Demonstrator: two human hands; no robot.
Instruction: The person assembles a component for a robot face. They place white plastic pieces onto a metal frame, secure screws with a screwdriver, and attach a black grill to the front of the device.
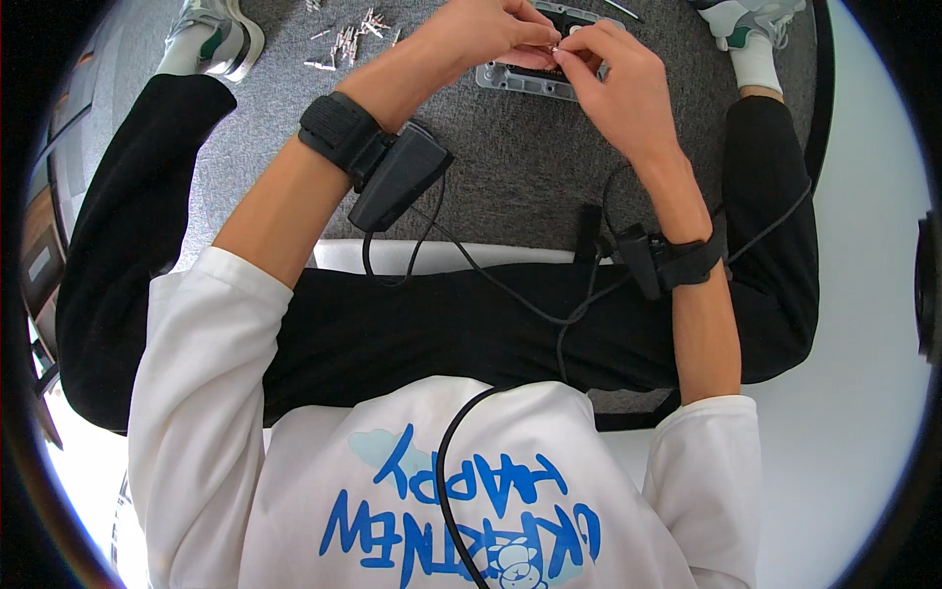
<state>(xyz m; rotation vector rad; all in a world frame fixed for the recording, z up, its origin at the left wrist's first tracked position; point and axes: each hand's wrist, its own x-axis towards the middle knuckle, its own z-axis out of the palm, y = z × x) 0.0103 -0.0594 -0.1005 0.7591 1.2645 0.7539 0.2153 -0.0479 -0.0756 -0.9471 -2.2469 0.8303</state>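
At the top of the head view, my left hand and my right hand meet with their fingertips close together. Between them is a small silvery piece, too small to name; both hands are closed in a pinch around it. Right under the fingers lies a grey metal housing with a dark inside and lugs along its rim. My fingers cover much of its middle. Left of the housing, several small silvery metal parts lie loose in a pile on the grey carpet-like surface.
A thin metal rod lies beyond the housing. Black devices are strapped to my left wrist and right wrist. Their black cables run loosely across my lap. My shoes flank the work area, the left shoe near the pile.
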